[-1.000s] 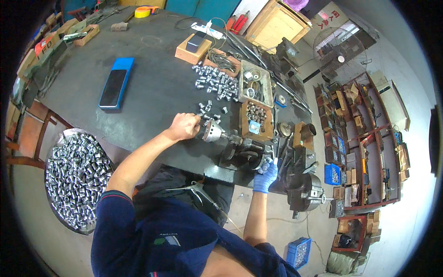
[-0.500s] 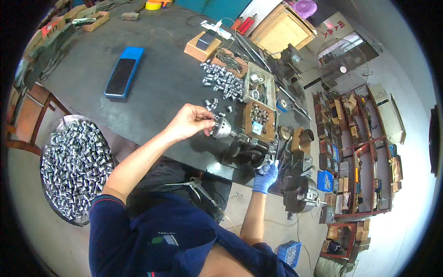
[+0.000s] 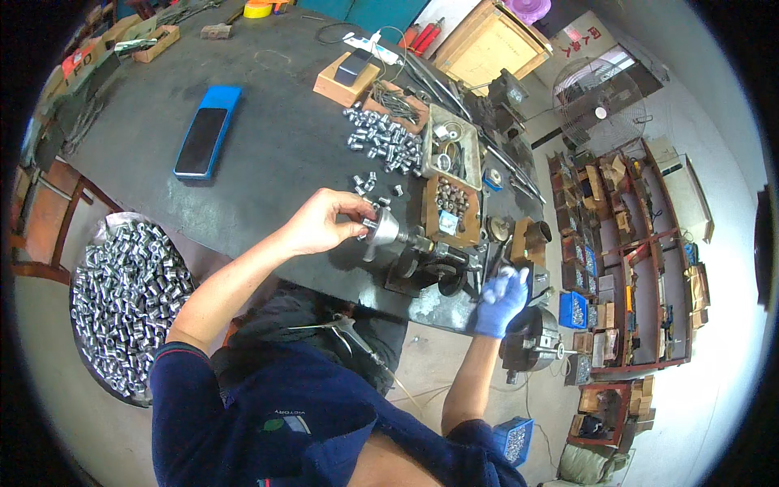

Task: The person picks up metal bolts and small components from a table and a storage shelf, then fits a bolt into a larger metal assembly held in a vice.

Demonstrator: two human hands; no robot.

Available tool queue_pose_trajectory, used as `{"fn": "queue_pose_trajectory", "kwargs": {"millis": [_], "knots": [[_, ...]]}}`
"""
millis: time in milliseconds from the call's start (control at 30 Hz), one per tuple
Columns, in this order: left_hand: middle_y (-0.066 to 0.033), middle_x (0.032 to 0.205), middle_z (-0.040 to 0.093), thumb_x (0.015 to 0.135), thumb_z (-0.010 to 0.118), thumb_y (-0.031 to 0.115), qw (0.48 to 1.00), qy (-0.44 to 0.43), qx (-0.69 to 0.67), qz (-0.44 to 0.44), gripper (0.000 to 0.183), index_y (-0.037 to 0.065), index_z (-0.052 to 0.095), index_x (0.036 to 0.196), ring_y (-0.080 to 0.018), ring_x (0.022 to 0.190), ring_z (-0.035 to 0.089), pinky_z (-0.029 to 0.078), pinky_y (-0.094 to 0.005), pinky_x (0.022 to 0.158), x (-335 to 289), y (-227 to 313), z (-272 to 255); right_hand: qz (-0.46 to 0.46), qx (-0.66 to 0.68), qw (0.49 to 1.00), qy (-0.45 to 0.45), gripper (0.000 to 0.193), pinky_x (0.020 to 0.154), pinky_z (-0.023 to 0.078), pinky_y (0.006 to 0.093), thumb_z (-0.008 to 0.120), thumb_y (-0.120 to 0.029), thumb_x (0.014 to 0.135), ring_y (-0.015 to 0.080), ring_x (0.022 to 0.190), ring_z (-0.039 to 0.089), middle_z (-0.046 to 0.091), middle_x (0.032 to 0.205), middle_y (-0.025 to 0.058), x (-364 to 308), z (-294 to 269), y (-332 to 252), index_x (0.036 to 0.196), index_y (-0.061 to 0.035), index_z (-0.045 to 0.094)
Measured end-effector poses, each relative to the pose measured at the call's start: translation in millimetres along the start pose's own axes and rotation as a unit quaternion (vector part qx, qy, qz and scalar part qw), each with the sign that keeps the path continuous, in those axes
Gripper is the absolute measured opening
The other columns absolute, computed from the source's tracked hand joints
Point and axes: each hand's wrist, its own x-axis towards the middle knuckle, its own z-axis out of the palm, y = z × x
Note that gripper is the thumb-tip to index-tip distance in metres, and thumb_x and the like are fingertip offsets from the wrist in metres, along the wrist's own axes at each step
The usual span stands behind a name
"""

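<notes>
Pinching a small metal piece (image 3: 369,223) at the chuck (image 3: 385,228) with bare left hand (image 3: 326,222), gloved right hand (image 3: 503,300) curled near the machine (image 3: 422,266), cannot tell whether around anything.

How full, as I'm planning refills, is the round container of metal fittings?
It looks full: metal fittings spread across the container nearly to its rim.

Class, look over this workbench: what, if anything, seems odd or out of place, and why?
The hands don't match: the right hand wears a blue glove, while the left hand, at the chuck, is bare. A few metal fittings lie apart from the larger pile.
</notes>
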Motion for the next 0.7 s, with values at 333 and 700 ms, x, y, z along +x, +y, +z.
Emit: {"fn": "queue_pose_trajectory", "kwargs": {"millis": [333, 700], "knots": [[-0.0079, 0.081, 0.064, 0.074, 0.064, -0.004, 0.999, 0.034, -0.03, 0.011, 0.024, -0.004, 0.061, 0.098, -0.0134, 0.075, 0.06, 0.048, -0.0271, 0.073, 1, -8, 7, 0.114, 0.077, 0.991, -0.005, 0.037, 0.031, 0.027, 0.022, 0.052, -0.042, 0.087, 0.0073, 0.036, 0.035, 0.043, 0.047, -0.0025, 110, -59, 74, 0.072, -0.008, 0.056], [-0.0096, 0.079, 0.062, 0.076, 0.06, -0.01, 0.987, 0.048, -0.137, -0.069, 0.017, -0.008, 0.059, 0.093, -0.0141, 0.069, 0.06, 0.05, -0.026, 0.063, 0, -4, 12, 0.109, 0.02, 0.988, 0.112, 0.016, 0.036, 0.038, 0.023, 0.056, -0.024, 0.083, 0.0088, 0.047, 0.048, 0.055, 0.065, -0.0031, 9, -62, 78, 0.089, -0.0095, 0.058]]}}
